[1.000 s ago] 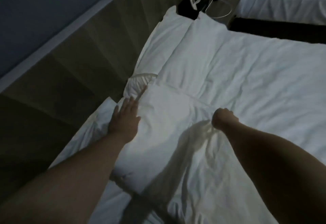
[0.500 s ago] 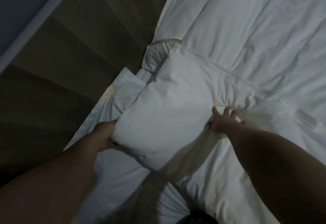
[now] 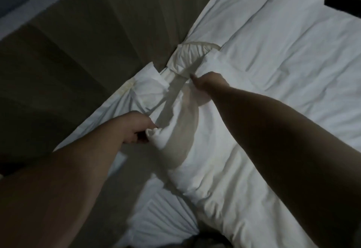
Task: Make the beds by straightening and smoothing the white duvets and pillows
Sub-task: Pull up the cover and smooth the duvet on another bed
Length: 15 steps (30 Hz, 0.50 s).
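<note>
A white duvet [image 3: 283, 75] covers the bed, its top edge folded back into a thick roll near the headboard. My left hand [image 3: 136, 128] grips a bunched corner of that folded edge at the bed's left side. Farther up the same edge, my right hand [image 3: 207, 80] has its fingers curled into the fabric. A white pillow [image 3: 226, 11] lies along the headboard beyond the duvet. Another pillow's cream-edged end [image 3: 187, 56] pokes out just past my right hand. Under my left arm the white sheet [image 3: 125, 99] lies wrinkled.
A dark wooden headboard panel [image 3: 97, 42] runs along the left of the bed, with a pale wall strip [image 3: 29, 13] above it. A dark gap [image 3: 343, 3] at the top right separates this bed from another one.
Both hands have shifted along the duvet's folded edge: the left from its side to a bunched corner, the right up toward the headboard. The fold has been pulled narrower.
</note>
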### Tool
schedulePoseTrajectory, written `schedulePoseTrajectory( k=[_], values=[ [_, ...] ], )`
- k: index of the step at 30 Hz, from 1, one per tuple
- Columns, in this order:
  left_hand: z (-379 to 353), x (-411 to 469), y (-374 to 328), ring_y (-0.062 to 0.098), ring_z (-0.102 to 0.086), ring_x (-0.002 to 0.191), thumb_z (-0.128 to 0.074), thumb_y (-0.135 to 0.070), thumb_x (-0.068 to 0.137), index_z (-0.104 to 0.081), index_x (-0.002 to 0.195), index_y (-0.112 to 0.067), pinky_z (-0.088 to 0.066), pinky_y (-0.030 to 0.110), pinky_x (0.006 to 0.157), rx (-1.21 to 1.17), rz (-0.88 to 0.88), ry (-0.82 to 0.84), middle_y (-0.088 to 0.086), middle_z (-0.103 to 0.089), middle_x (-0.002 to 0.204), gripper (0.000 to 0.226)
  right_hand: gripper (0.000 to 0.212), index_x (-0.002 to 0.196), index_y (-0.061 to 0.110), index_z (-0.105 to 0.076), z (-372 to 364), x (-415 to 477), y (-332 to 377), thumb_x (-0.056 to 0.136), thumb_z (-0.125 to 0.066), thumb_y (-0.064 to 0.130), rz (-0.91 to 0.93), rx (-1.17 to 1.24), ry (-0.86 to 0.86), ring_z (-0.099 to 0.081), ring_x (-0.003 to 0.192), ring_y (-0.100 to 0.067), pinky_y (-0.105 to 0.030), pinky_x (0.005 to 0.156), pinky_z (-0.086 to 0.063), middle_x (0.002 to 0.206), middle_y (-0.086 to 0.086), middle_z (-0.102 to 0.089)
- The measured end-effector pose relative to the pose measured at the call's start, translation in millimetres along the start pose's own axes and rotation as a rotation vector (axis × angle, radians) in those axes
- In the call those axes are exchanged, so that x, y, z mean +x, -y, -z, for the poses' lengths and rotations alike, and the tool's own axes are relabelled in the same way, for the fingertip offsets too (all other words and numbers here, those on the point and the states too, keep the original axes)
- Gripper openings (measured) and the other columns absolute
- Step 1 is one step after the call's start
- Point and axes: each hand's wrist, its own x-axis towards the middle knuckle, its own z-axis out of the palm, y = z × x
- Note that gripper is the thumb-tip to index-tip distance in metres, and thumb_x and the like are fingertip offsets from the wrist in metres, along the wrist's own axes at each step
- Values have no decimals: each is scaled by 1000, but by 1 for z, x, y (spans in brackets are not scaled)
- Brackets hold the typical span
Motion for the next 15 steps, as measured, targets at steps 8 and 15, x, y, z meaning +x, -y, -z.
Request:
schedulePoseTrajectory(
  k=[8,15],
  values=[
    [67,-7,-4,15,-57,38,-51,0,97,-63,100,1,-50,27,39,-105,-196,-67,13,-60,61,12,32,117,5,-65,13,-37,10,91,-54,21,-20,19,-281,-65,112,-36,-38,93,-53,121,-18,-66],
    [128,8,-23,13,-50,28,-42,0,98,-61,104,0,-47,25,32,-349,-230,-192,10,-41,63,19,51,123,11,-65,103,-55,75,109,-22,35,-167,201,-780,-61,119,-34,-40,102,-43,126,-12,-66]
  ],
)
